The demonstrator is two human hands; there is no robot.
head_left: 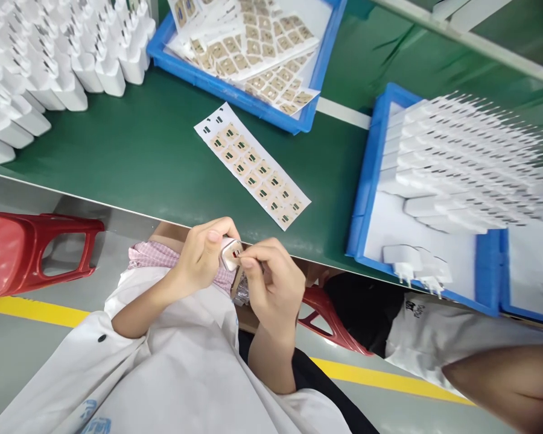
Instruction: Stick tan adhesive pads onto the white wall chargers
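My left hand (203,253) is closed around a white plug charger (228,255) just off the table's front edge. Its end face is turned toward my right hand (274,280), and dark and reddish marks show on it. The right thumb and index finger are pinched together against that face; whatever lies between them is too small to make out. Ahead of both hands, a white sheet of tan stickers (253,166) with dark slots lies slanted on the green table (163,157). At the sheet's far end, some places have no tan sticker.
A blue tray (235,90) with more sticker sheets (257,48) stands at the back. White chargers (63,66) crowd the left. Another blue tray (366,199) at right holds rows of chargers (457,157). A red stool (40,247) is at left; a co-worker's arm (511,380) shows at right.
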